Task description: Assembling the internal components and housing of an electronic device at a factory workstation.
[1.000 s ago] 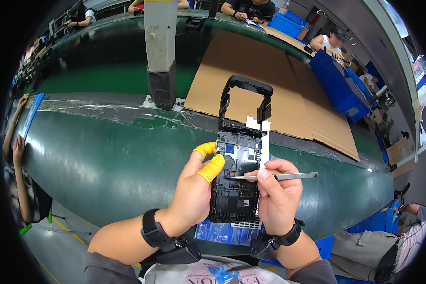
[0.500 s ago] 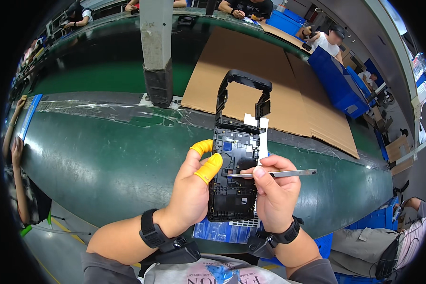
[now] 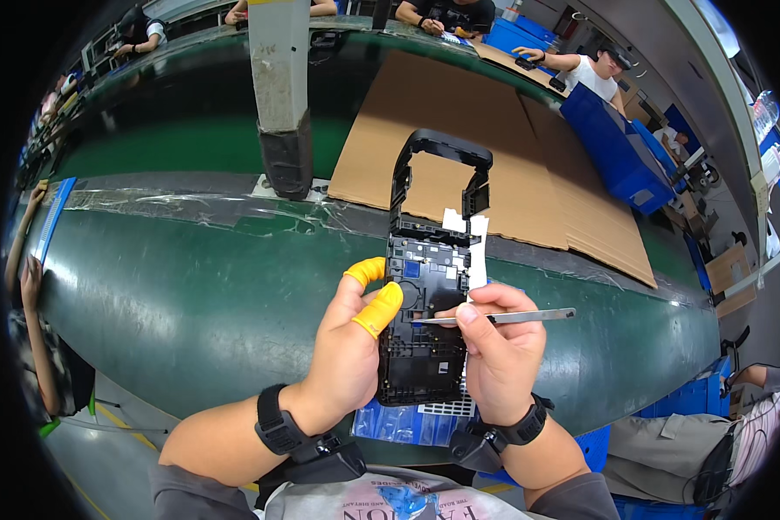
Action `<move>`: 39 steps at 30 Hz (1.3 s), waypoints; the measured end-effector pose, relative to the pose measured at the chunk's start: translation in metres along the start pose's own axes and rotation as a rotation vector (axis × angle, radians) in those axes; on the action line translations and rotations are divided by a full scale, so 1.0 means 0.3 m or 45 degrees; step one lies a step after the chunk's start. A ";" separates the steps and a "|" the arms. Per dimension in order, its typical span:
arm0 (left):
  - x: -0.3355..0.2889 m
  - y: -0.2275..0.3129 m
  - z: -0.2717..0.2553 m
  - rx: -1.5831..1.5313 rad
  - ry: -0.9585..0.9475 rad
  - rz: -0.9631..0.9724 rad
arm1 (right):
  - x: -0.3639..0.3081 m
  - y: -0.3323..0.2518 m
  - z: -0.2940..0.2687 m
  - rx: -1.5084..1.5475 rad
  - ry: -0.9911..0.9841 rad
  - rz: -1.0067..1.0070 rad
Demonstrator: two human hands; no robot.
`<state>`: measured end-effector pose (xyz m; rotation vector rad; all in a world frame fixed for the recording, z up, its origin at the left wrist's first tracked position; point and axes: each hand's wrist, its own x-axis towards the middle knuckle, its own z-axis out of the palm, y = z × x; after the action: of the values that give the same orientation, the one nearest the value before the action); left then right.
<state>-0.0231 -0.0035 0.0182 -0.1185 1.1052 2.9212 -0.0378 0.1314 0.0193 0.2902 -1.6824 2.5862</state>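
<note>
Tweezers (image 3: 533, 315) pinched in right hand (image 3: 504, 354), tips apparently against black housing (image 3: 423, 368) gripped in left hand (image 3: 342, 355)

I see printed lettering (image 3: 458, 512) on wearer's pale shirt (image 3: 321, 496), partly cut by lower edge. Small white label (image 3: 443, 367) on black housing (image 3: 407, 374): I find it too small to read.

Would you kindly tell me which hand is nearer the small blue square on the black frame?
Left: the left hand, gripping the black frame, is just lower left of the blue square; the right hand, holding tweezers, is farther, to its lower right.
</note>
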 end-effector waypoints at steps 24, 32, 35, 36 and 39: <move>0.033 0.001 0.008 0.280 -0.272 -0.160 | 0.042 -0.041 -0.068 -0.331 0.199 -0.708; -0.101 0.212 0.003 0.418 -0.252 -0.194 | 0.051 -0.127 -0.107 -0.195 0.290 -0.700; -0.291 0.361 -0.048 0.586 -0.051 -0.078 | 0.049 -0.160 -0.154 -0.287 0.293 -0.826; -0.363 0.418 -0.116 0.554 0.015 -0.134 | 0.058 -0.153 -0.197 -0.394 0.323 -0.836; -0.428 0.491 -0.303 0.525 0.188 0.002 | 0.089 -0.128 -0.246 -0.198 0.471 -0.482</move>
<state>0.1048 -0.1725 0.0573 -0.3273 1.6991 2.6484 -0.0685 0.2124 0.0296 0.1002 -1.5129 2.0732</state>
